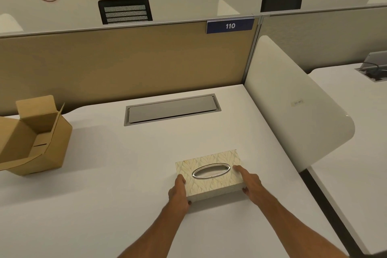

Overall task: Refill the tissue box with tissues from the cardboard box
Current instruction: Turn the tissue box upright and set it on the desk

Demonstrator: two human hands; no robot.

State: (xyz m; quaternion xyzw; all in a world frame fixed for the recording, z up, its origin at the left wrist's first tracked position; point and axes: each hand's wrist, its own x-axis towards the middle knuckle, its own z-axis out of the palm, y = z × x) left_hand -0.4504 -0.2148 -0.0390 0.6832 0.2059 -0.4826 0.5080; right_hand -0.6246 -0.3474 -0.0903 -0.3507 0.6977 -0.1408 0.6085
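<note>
- I am at the opening step, by my reckoning: my hands are on the rectangular cream tissue box with a leaf pattern and an oval silver-rimmed slot (209, 174), and no tissue shows in the slot or anywhere else.
- The tissue box lies flat on the white tabletop (125, 205), slot up, directly in front of me and turned a little askew.
- My left hand (178, 194) presses against the near-left corner of the tissue box, its fingers wrapped round the short left end and a thumb at the near side; this grip is half closed on the box's edge.
- My right hand (250, 184) sits at the right end of the tissue box, a fingertip reaching over onto the lid just right of the oval slot and the rest curled down round the near-right corner; this grip is also closed lightly on the box.
- Between them the two hands clasp the tissue box by its ends; I cannot tell whether it is lifted off the tabletop at all.
- The open brown cardboard box with raised flaps (37, 138) stands well to the left of the tissue box; what I see of its inside looks bare, and the rest is hidden.
- The next move, as I judge it, calls for opening the tissue box, by lid or by underside; which way it opens is not visible.
- After that I would need to reach left to the cardboard box for the tissues.
</note>
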